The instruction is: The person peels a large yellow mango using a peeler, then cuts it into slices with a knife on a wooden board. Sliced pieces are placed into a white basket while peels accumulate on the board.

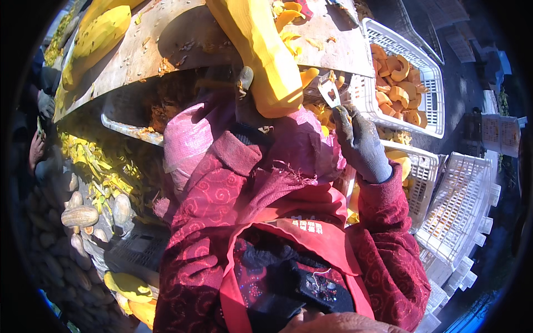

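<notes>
A long peeled squash (266, 54) lies from the board's far side over its near edge, its rounded end above my lap. My left hand (245, 93), in a dark glove, is against the left side of that end; its thumb shows, while the other fingers are hidden under or behind the squash. My right hand (360, 141), in a grey glove, is closed round the handle of a peeler (329, 90), with its metal head pointing up and left, a little right of the squash. Orange peelings lie on the board beside the squash.
The wooden board (329, 54) spans the front. A white crate (437, 104) of cut squash pieces stands right; more crates (454, 208) stand below it. A tub (133, 132) sits under the board. Peelings (100, 162) and whole squashes (80, 216) lie left, near another person's gloved hand (46, 104).
</notes>
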The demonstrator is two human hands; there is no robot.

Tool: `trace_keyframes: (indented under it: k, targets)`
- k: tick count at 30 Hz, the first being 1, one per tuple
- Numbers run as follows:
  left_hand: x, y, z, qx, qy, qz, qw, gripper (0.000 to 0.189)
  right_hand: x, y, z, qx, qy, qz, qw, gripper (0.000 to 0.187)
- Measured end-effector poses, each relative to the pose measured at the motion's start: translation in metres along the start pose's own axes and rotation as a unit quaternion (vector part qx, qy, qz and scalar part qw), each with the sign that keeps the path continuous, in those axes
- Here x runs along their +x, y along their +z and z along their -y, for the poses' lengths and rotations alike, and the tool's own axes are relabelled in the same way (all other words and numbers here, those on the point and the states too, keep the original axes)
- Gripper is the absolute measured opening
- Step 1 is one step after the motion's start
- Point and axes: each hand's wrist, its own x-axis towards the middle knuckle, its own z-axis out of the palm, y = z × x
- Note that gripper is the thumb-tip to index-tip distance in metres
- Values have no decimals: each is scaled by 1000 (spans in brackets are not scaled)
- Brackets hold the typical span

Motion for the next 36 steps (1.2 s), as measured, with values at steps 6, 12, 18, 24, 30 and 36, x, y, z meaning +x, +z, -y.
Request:
trace_keyframes:
  k: [6,12,18,24,30,36]
  targets:
    - [3,-9,0,-66,-6,27,997,58,107,3,8,40,-7,49,998,52]
    - [4,-16,4,-21,34,24,999,61,166,8,22,35,-18,34,999,61]
    - [-1,-7,2,-36,27,-14,999,62,156,31,10,-118,-133,15,984,52]
    - [-1,1,2,-58,12,10,998,63,121,18,11,-122,-72,81,987,35]
    - [-3,-15,-5,-166,-57,152,973,68,100,10,21,-112,-63,119,984,40]
    - [5,-34,-5,-5,-36,48,998,65,62,18,-3,-47,-63,76,994,42]
